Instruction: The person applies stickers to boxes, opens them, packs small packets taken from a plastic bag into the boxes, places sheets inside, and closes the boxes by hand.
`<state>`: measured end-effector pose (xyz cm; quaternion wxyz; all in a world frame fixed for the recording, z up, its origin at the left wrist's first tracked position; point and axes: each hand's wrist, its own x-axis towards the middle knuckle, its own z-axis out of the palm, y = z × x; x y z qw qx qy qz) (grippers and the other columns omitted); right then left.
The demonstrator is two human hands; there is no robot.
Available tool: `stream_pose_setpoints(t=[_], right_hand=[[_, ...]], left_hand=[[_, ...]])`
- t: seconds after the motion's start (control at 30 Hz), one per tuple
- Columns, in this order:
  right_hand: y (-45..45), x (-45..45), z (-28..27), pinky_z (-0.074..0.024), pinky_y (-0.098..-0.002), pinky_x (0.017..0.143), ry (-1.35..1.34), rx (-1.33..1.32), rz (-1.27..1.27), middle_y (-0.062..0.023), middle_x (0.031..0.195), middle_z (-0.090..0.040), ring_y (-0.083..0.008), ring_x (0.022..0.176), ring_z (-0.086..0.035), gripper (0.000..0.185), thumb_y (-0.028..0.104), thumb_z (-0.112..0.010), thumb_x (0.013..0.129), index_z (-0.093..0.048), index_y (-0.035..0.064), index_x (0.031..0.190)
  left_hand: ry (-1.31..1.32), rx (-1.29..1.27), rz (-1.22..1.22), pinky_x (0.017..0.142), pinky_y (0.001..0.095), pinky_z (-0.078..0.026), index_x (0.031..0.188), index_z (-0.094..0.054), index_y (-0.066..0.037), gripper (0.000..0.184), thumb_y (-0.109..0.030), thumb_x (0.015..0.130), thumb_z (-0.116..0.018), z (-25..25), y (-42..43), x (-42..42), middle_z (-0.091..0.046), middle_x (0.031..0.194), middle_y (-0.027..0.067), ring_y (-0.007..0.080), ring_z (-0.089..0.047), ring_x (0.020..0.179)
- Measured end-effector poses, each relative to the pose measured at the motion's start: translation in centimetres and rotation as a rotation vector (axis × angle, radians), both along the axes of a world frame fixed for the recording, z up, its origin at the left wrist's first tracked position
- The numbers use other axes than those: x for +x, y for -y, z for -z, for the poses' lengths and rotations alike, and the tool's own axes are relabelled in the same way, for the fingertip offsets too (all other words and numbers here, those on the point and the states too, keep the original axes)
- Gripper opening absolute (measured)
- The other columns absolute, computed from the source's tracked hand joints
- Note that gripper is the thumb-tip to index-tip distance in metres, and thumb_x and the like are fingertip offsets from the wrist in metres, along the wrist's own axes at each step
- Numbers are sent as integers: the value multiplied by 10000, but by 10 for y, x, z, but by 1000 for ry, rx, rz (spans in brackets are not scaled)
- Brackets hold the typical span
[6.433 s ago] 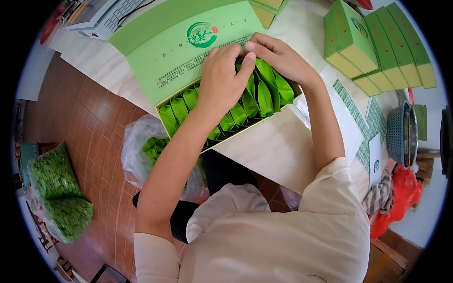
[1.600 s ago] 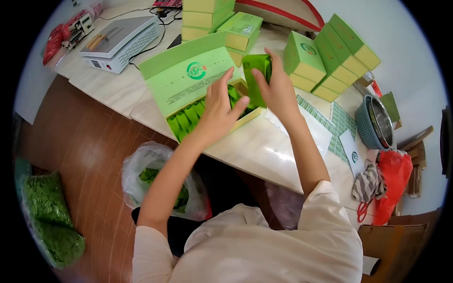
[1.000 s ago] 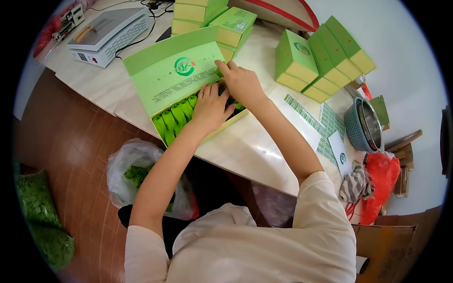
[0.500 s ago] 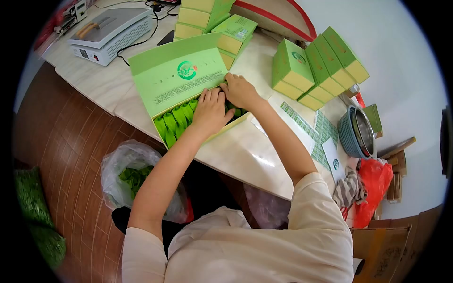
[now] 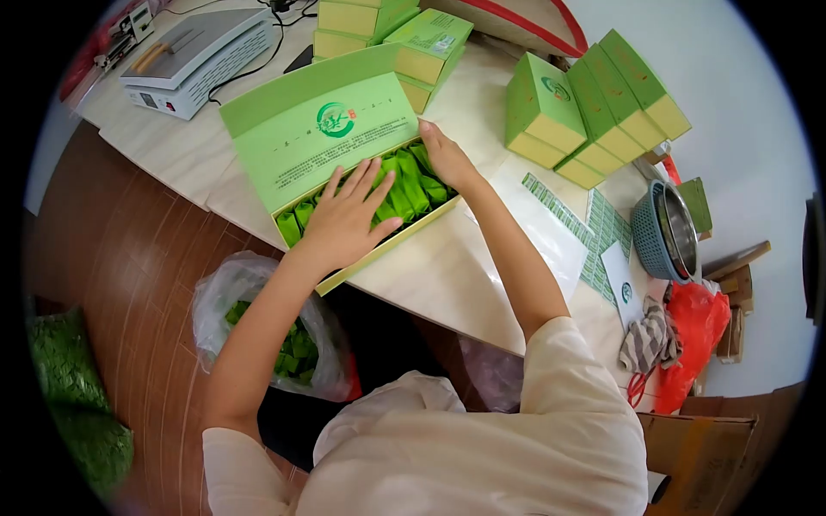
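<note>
A green gift box [image 5: 391, 240] stands on the table with its printed lid [image 5: 284, 142] raised at the back. Bright green foil packets [image 5: 404, 185] lie in a row inside it. My left hand [image 5: 344, 225] rests flat over the packets, fingers spread, hiding the middle of the row. At the box's back right corner, my right hand [image 5: 447, 159] grips the edge; some of its fingers are hidden.
Green boxes [image 5: 546, 107] are stacked at the right, more boxes [image 5: 430, 43] at the back. A grey sealing machine [image 5: 194, 60] stands at the left. Sticker sheets [image 5: 607, 245] and a blue basket [image 5: 650, 232] lie rightward. Below the table edge, a plastic bag [image 5: 215, 297] holds green packets.
My left hand has shifted left and spread its fingers over the packets, uncovering those on the right. My right hand has moved from the packets to the box's corner.
</note>
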<state>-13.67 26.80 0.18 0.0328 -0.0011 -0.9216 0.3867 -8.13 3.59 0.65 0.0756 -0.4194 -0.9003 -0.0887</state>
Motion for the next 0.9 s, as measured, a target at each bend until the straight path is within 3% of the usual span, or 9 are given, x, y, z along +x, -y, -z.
stream_pose_setpoints(t=[0.07,0.13,0.17,0.27,0.37,0.47,0.53,0.63,0.9], right_hand=[[12,10,-5,-412,-454,944,-51,87,27,-242,1201,-559,-407,1094,-541,594,478,-212,978,-334,61,1383],[21,17,-7,-477,-475,827,-111,446,97,-231,1090,-609,-383,953,-610,594,467,-287,972,-354,17,1354],[19,15,0,-509,-463,721,-209,451,112,-226,1002,-629,-358,845,-640,602,455,-360,954,-362,-8,1339],[24,17,-3,-505,-440,725,-138,548,134,-224,1000,-618,-350,855,-631,606,463,-372,945,-364,7,1343],[14,28,1,-495,-429,729,-281,659,220,-206,999,-603,-335,859,-619,554,412,-433,934,-396,7,1311],[-8,69,-6,-487,-411,772,-490,554,185,-193,1017,-604,-342,935,-594,446,302,-539,898,-470,35,1249],[-49,105,-2,-475,-407,804,-740,455,251,-162,1056,-598,-333,974,-572,341,192,-618,850,-555,51,1153],[-139,175,13,-463,-413,843,-625,559,478,-150,1064,-600,-342,985,-563,274,129,-650,817,-596,45,1072],[-332,346,49,-459,-444,815,-216,823,993,-164,1031,-602,-350,965,-567,296,286,-575,864,-606,47,1037]], left_hand=[[-8,59,18,1148,441,-77,1445,-255,-57,660,-491,954,-336,2,-15,-7,-208,1511,155,255,-175,1409],[-22,40,9,1148,439,-84,1447,-243,-55,650,-473,959,-337,2,-22,-11,-216,1509,150,250,-183,1406],[0,44,5,1148,435,-86,1448,-238,-51,644,-461,961,-335,2,-22,-12,-214,1509,151,250,-181,1407],[101,1,13,1149,427,-92,1444,-236,-28,628,-418,965,-346,-5,-16,-12,-197,1516,152,253,-163,1413],[173,-54,35,1149,410,-87,1453,-215,-28,634,-403,964,-363,-13,8,-4,-173,1525,154,272,-133,1419],[213,4,82,1148,397,-97,1463,-202,-52,599,-359,972,-357,-10,23,-1,-164,1527,153,277,-134,1418],[52,-27,75,1149,398,-102,1470,-194,-75,585,-337,973,-360,-7,22,-1,-183,1522,148,271,-149,1415],[50,32,118,1143,409,-124,1442,-285,-85,539,-339,973,-371,-10,8,-4,-243,1504,136,261,-193,1402],[150,182,137,1134,404,-160,1340,-466,-70,433,-293,979,-375,-7,4,-11,-369,1451,96,253,-290,1365]])
